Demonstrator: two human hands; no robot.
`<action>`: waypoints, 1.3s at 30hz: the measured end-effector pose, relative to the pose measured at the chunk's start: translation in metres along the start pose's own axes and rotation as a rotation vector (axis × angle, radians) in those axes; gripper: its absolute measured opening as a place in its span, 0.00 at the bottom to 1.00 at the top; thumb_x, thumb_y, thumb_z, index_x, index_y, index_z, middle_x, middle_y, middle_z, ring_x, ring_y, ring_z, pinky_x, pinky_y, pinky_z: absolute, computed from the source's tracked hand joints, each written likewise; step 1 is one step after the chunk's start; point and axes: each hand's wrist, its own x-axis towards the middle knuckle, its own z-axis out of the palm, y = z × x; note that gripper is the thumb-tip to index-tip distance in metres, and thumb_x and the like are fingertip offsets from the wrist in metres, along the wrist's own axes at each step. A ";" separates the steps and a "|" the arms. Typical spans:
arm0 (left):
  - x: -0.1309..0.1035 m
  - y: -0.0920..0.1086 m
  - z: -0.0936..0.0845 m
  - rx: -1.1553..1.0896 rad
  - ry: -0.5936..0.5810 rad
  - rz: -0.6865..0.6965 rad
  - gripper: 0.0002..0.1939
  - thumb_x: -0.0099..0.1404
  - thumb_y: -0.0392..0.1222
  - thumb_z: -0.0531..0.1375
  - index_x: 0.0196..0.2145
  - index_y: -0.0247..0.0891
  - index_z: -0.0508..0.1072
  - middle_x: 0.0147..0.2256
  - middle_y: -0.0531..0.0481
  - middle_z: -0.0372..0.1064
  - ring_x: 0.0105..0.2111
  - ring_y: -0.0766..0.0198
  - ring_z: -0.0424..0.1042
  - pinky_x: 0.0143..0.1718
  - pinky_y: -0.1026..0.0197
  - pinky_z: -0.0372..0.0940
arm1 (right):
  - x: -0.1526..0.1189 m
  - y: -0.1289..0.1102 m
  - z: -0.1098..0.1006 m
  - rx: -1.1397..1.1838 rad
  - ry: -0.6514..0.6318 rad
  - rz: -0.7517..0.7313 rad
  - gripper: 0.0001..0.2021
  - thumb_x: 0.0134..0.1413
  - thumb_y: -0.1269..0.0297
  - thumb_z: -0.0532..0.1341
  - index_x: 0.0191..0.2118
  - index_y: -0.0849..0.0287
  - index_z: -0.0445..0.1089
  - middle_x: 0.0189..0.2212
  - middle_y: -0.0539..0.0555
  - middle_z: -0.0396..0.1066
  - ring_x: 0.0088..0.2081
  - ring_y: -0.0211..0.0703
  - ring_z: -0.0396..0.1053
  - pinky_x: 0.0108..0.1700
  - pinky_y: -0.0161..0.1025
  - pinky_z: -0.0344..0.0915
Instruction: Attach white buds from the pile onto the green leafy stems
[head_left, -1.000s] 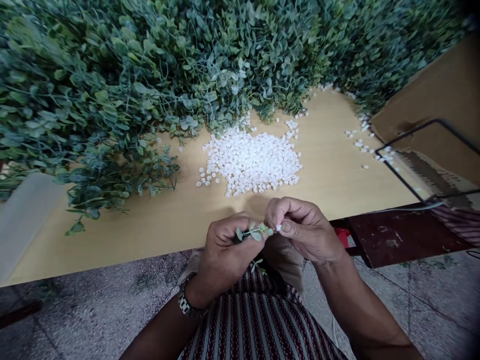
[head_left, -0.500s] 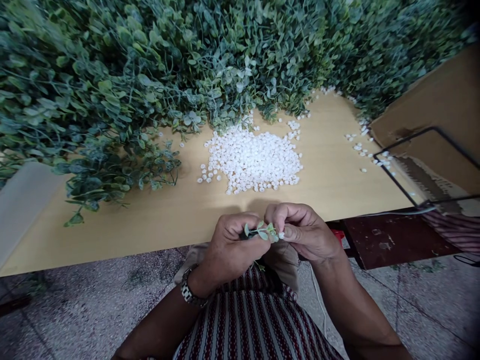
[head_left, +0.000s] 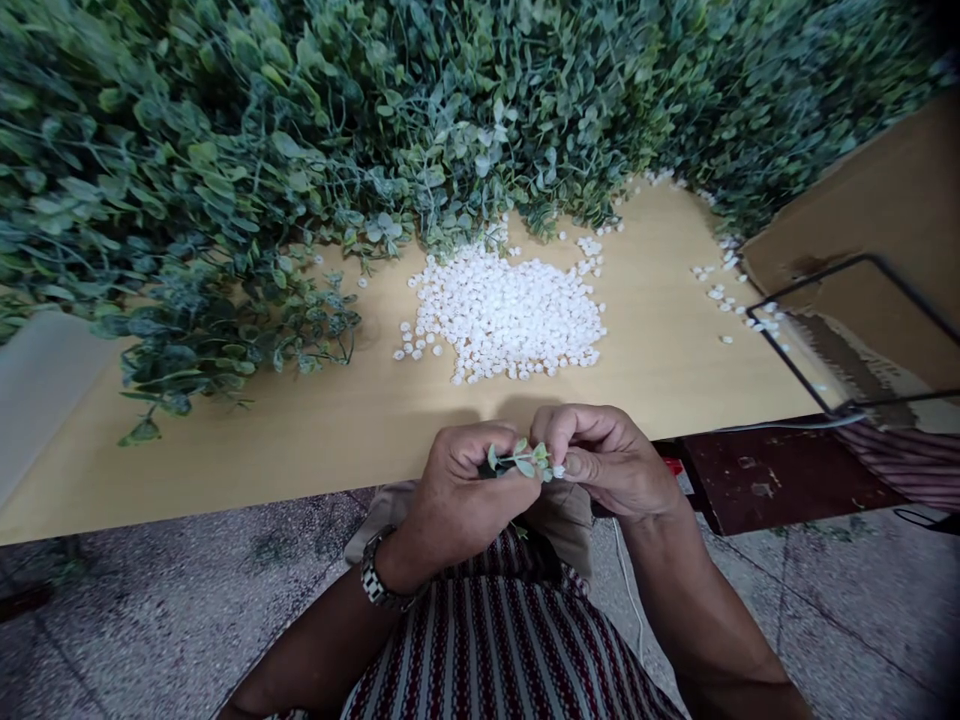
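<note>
Now I see the right hand (head_left: 624,468) pinching a white bead (head_left: 559,471) closer than earlier to the leafy sprig (head_left: 524,467) the left hand (head_left: 466,497) pinches.

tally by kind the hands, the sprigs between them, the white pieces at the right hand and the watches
Left hand and right hand: 2
Green sprig between the hands: 1
White piece at the right hand: 1
Watch: 1
Total: 5

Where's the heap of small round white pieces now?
In the head view, the heap lies centrally on the tan tabletop, green foliage behind, left hand and right hand in front.
</note>
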 end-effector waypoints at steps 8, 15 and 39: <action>0.000 0.001 0.002 0.024 0.019 0.029 0.14 0.51 0.26 0.55 0.14 0.35 0.56 0.16 0.59 0.48 0.19 0.74 0.47 0.20 0.67 0.47 | 0.000 0.000 0.000 -0.036 0.012 -0.022 0.07 0.49 0.63 0.66 0.28 0.61 0.72 0.23 0.49 0.65 0.25 0.34 0.60 0.28 0.34 0.56; 0.000 0.003 0.003 0.072 0.029 0.013 0.14 0.51 0.28 0.55 0.13 0.36 0.56 0.15 0.59 0.48 0.19 0.73 0.47 0.20 0.67 0.47 | -0.003 0.001 -0.001 -0.094 -0.006 -0.060 0.04 0.51 0.66 0.65 0.30 0.60 0.71 0.25 0.49 0.66 0.26 0.34 0.61 0.29 0.34 0.57; 0.002 0.001 -0.004 0.089 -0.098 0.037 0.10 0.53 0.27 0.57 0.17 0.33 0.66 0.18 0.56 0.57 0.19 0.73 0.54 0.19 0.68 0.51 | 0.005 -0.013 -0.008 -0.203 -0.152 0.053 0.05 0.51 0.66 0.64 0.29 0.61 0.70 0.24 0.49 0.65 0.26 0.34 0.61 0.28 0.34 0.58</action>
